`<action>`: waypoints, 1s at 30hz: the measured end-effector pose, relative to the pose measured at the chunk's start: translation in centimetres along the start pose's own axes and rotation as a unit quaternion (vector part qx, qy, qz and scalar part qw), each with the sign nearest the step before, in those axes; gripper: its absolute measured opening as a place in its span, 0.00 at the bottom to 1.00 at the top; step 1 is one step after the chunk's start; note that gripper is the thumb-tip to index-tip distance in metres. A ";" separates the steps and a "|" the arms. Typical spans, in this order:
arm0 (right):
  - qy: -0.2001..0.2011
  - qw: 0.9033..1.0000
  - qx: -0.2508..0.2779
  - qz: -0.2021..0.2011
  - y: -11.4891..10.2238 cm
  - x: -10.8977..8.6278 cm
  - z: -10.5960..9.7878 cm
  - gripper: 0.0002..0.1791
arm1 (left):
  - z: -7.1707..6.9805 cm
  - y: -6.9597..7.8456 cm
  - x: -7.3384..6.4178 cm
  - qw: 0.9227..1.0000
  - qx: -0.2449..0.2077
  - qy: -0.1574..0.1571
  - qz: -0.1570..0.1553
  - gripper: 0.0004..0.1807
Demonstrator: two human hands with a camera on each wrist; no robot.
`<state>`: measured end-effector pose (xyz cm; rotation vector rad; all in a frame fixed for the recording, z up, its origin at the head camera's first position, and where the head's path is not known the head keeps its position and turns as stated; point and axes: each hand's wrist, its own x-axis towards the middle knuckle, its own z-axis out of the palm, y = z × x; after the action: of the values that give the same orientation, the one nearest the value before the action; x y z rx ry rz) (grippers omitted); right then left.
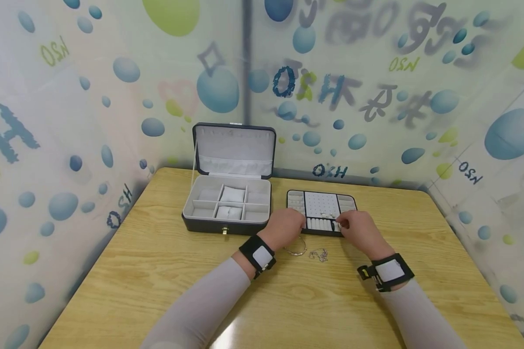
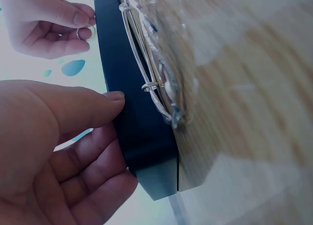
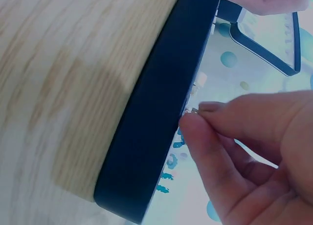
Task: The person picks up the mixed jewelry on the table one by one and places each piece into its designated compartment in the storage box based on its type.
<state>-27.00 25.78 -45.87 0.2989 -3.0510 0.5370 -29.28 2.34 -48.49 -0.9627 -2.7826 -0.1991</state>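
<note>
A flat black jewelry tray (image 1: 320,201) with pale compartments and ring rolls (image 1: 319,224) lies on the table. At its near left corner my left hand (image 1: 285,226) holds the edge; in the left wrist view the thumb (image 2: 115,99) lies on the dark side wall and the fingers curl at the end. My right hand (image 1: 361,231) is over the near right part, pinching a small ring (image 2: 84,33) between thumb and forefinger, beside the ring rolls. Several small pieces (image 1: 328,215) lie on the dotted pad. In front of the tray are a silver bangle (image 1: 297,254) and a fine chain (image 1: 319,255).
To the left stands a black jewelry box (image 1: 205,225) with its lid (image 1: 236,148) raised. Two pale cushions (image 1: 233,195) sit in its middle compartments. The wooden table (image 1: 332,310) reaches patterned walls behind and at the sides.
</note>
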 end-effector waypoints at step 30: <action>0.042 0.999 -0.017 -0.017 0.5 -0.1 1.3 0.10 | -0.2 0.1 0.0 1.000 0.013 -0.008 -0.001 0.08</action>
<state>-27.04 25.80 -47.28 0.3170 -2.9652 0.4833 -29.14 2.37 -48.30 -0.9597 -2.7940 -0.1567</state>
